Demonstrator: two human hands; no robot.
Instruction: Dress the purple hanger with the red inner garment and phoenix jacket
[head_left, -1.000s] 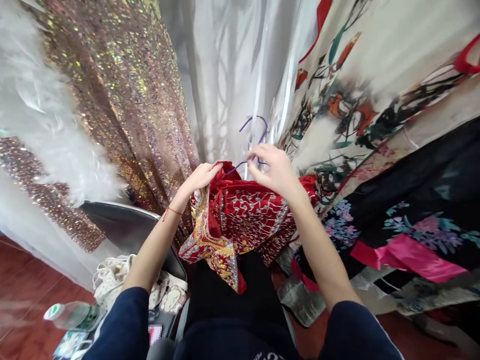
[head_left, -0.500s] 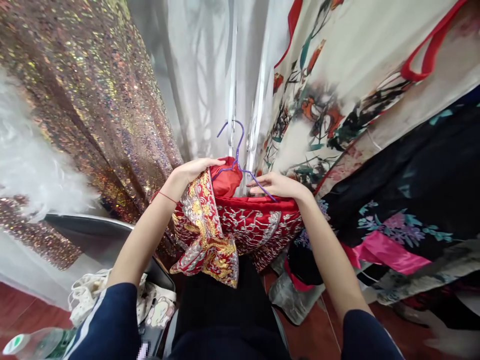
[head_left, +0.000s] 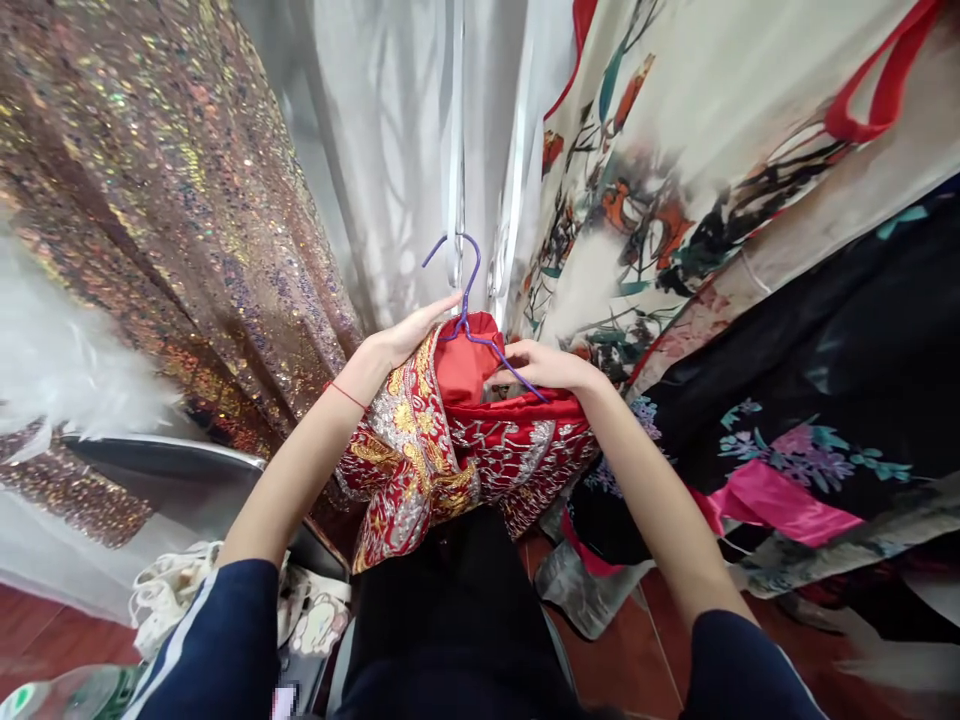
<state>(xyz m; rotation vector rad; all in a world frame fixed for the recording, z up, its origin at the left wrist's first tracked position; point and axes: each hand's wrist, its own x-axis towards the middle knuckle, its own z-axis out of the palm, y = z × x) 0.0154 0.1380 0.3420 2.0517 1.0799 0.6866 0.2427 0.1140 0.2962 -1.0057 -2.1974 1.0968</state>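
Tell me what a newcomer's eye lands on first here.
Probably the red garment with gold and silver embroidery, near the middle between the left hand and right hand, a purple hanger at its neck. Next, likely the glittering sequin cloth at upper left, then the bright pink strip against flowered black cloth at right.

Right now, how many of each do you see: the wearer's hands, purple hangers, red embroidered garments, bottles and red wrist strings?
Left hand and right hand: 2
Purple hanger: 1
Red embroidered garment: 1
Bottle, cut by the picture's edge: 1
Red wrist string: 1
Total: 6
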